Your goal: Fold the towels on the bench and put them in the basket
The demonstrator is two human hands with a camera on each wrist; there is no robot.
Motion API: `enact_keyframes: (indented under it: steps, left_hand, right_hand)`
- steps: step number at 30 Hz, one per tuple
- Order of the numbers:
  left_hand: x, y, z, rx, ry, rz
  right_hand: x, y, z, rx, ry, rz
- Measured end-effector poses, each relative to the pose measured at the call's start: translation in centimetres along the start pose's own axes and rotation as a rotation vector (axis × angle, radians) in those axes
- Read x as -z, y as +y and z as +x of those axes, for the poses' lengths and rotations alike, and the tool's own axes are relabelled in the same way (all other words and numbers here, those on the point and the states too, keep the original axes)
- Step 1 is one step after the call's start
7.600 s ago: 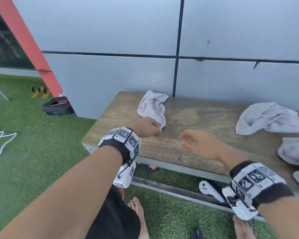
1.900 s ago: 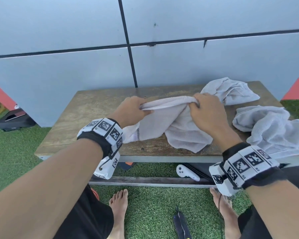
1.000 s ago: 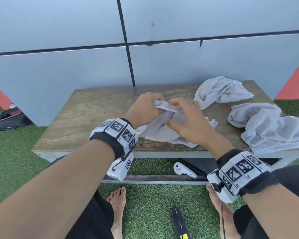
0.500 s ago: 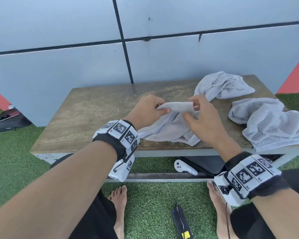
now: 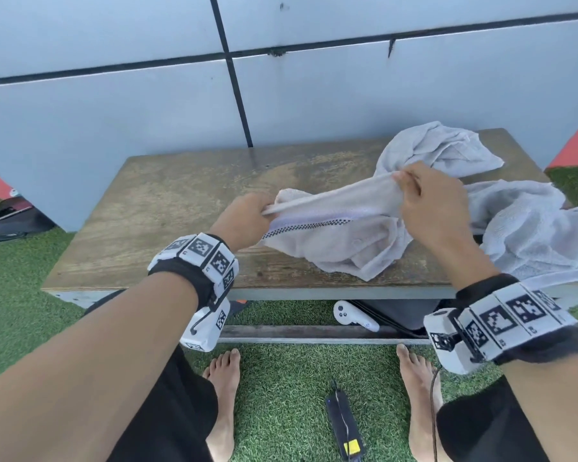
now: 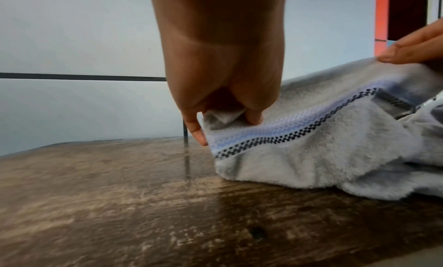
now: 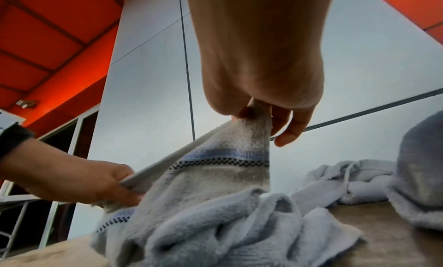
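A pale grey towel [image 5: 341, 238] with a blue band and black checker stripe hangs between my hands over the wooden bench [image 5: 167, 208]. My left hand [image 5: 247, 216] pinches one corner of its hem low near the bench top; the left wrist view shows the pinched towel [image 6: 311, 138] under my left hand [image 6: 223, 112]. My right hand [image 5: 424, 201] pinches the other end of the hem, held higher; in the right wrist view the towel [image 7: 227, 176] hangs from my right hand [image 7: 258, 108]. The rest of the towel lies crumpled on the bench. No basket is in view.
Two more crumpled grey towels lie on the bench, one at the back right [image 5: 437, 151] and a larger one at the right edge [image 5: 531, 228]. A grey panelled wall [image 5: 147, 105] backs the bench. A white controller [image 5: 351, 316] and a black device [image 5: 344, 428] lie on the grass by bare feet.
My hands have drawn apart along the towel's hem, the right one moving right and up, so the edge is now stretched out between them.
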State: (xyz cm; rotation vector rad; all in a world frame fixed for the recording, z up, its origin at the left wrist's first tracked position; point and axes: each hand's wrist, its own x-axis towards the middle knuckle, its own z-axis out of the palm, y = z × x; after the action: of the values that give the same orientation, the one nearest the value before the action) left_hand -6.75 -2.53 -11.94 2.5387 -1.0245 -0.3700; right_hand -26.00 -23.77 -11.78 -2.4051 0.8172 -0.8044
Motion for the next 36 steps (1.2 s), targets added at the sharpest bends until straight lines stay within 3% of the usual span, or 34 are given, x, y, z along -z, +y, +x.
enact_keyframes:
  steps: [3,8,11,14,16,18,22,27,30,32,36]
  left_hand:
    - [0.4,-0.2,-0.1,-0.031,0.041,-0.12]
    - [-0.1,1.3,0.6,-0.164,0.0,-0.181]
    - [-0.8,2.4,1.1,-0.143,-0.003,-0.228]
    - [-1.9,2.7,1.4,-0.087,-0.092,-0.105]
    - [-3.2,1.6,2.1,-0.051,-0.201,-0.053]
    - [-4.3,0.2,2.7,-0.049,-0.225,0.0]
    - [-4.2,0.0,3.0,-0.158,-0.335,0.009]
    - [-3.7,0.2,3.2,-0.296,-0.44,-0.019]
    - [-2.0,-0.4,5.0,-0.356,-0.353,-0.027]
    - [0.2,-0.5,7.5,-0.375,-0.187,-0.075]
    - [7.2,-0.2,14.1,-0.332,0.22,-0.072]
  right_hand:
    - [-0.4,0.5,0.1,0.009,-0.121,-0.03]
    - [-1.4,0.1,0.1,0.021,-0.299,-0.016]
    - [-1.6,-0.2,0.5,0.005,-0.28,-0.032]
    - [-1.8,-0.1,0.6,-0.018,-0.287,-0.035]
    - [-1.9,0.0,0.4,-0.009,-0.403,-0.031]
    - [-2.0,-0.1,0.0,-0.006,-0.57,-0.019]
    - [-2.4,-0.4,-0.7,0.007,-0.797,0.03]
    - [-4.0,-1.7,-1.6,0.076,-0.813,0.012]
    - [-4.3,-2.7,0.1,0.081,-0.774,0.042]
    - [-4.7,-4.0,3.4,0.107,-0.691,0.088]
    - [-6.3,-8.1,14.4,0.239,-0.389,0.067]
